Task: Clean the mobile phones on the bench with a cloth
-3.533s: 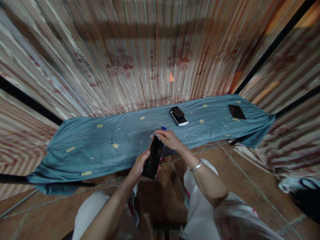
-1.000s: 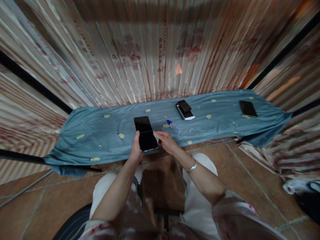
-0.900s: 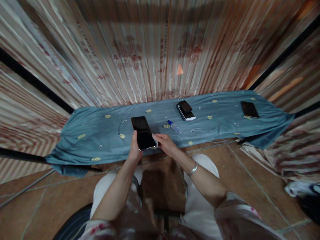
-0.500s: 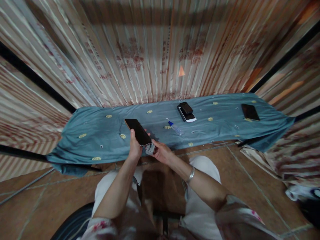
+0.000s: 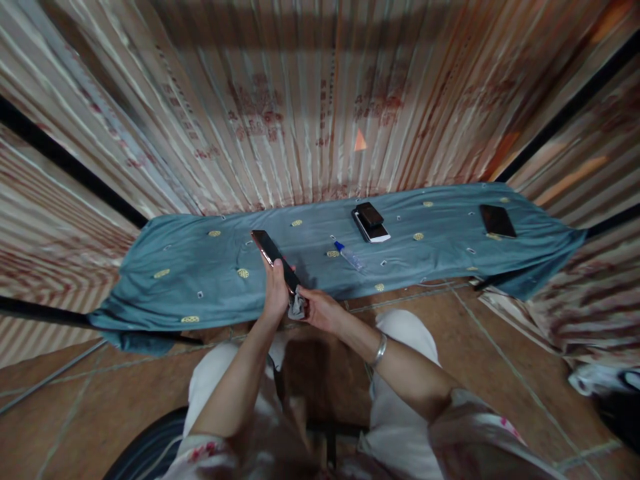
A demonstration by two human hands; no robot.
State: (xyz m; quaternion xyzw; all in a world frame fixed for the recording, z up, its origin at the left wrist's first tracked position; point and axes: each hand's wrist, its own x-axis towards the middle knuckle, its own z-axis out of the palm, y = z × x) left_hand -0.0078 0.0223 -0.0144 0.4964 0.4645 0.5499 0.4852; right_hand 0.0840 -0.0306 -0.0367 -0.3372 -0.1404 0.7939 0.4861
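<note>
Blue patterned cloth-covered table, stacked phones, small bottle, dark phone

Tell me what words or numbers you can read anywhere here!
None can be read.
Red marks on the curtain: look like print, too blurred to read.
Phone in the left hand: no words show.
Phones on the table, bottle: nothing readable.

Dark phone, tilted on edge, glossy screen facing right, held above the near side of the surface. Small grey cloth bunched against its near end.
</note>
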